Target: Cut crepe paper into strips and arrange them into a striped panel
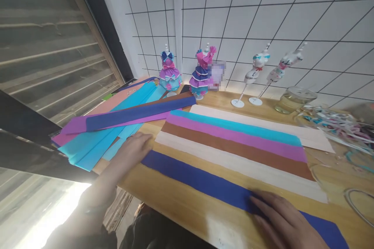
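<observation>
A long dark blue strip of paper or thin fabric (198,177) lies flat along the front of the wooden table. At its left end, my left hand (136,148) rests with fingers extended against the tabletop and strip edge, slightly blurred. My right hand (282,218) is spread over the strip's right part, fingertips on its surface, covering a section of it. Behind it lie a white strip (239,165), a brown strip (236,149), a purple strip (233,137) and a turquoise strip (236,125), side by side. A pale pink strip (263,123) sits farthest back.
Folded sheets, including light blue ones (96,146) and a dark blue one (140,113), overlap at the left. Two dressed mini mannequins (170,72) (200,78) and two barer ones (253,72) (283,68) stand along the wall. A glass bowl (293,99) and tangled scraps (341,124) occupy the right.
</observation>
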Demonstrator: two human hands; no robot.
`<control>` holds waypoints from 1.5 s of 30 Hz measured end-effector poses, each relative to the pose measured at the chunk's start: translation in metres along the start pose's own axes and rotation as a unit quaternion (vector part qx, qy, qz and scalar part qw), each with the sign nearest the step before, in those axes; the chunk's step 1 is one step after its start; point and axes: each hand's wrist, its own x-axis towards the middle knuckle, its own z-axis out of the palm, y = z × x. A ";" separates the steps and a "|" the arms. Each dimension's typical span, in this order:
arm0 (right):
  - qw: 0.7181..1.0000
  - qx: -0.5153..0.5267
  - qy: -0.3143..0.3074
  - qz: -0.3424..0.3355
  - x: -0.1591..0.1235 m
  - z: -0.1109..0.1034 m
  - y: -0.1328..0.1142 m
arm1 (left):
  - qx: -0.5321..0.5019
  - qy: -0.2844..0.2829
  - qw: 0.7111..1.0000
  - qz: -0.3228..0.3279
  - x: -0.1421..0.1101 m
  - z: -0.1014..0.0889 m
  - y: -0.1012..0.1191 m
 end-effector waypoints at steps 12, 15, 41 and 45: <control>0.989 -0.040 -0.040 0.136 0.032 0.058 0.034 | 0.093 -0.087 0.928 0.351 0.031 0.079 0.095; 0.986 -0.040 -0.075 0.142 0.029 0.057 0.040 | 0.103 -0.091 0.929 0.344 0.030 0.082 0.090; 0.964 -0.010 -0.118 0.239 0.071 0.046 0.088 | 0.115 -0.011 0.927 0.357 0.059 0.096 0.116; 0.957 -0.005 -0.111 0.267 0.063 0.022 0.100 | 0.125 -0.033 0.921 0.369 0.061 0.098 0.113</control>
